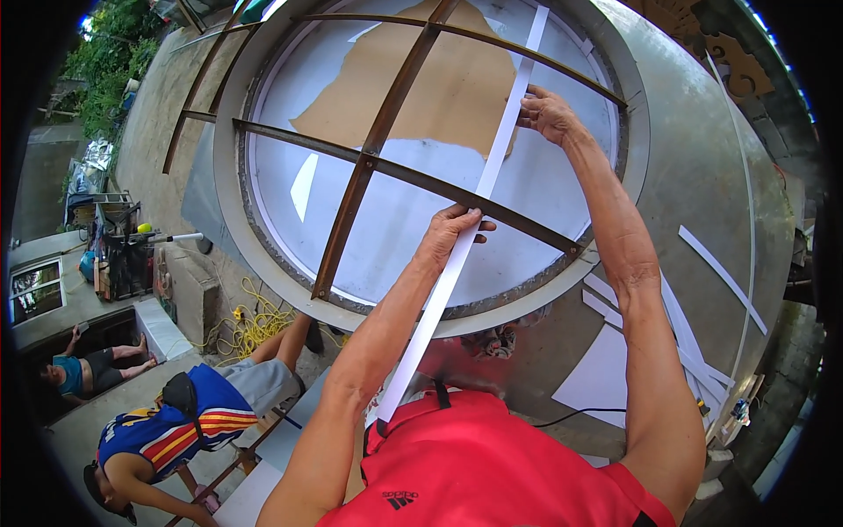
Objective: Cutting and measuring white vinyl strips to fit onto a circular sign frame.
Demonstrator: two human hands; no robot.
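Note:
A long, narrow white strip [428,318] runs from my chest up across a large round metal frame [230,189]. My left hand [450,233] pinches the strip near the frame's lower crossbar, thumb on top and fingertips out past its right edge. Farther up, my right hand [549,116] grips the strip's right edge with bent fingers, some of them hidden behind it. Rusty brown crossbars [379,132] divide the frame. Inside it lie a white sheet [413,237], a ragged piece of brown cardboard [421,88] and a small white scrap [303,187].
White offcuts and strips [722,279] lie on the concrete at right, beside a larger white sheet [600,373]. A coiled yellow cord [250,325] is at left. One person in a blue vest [189,413] bends at lower left; another person [83,371] sits farther off.

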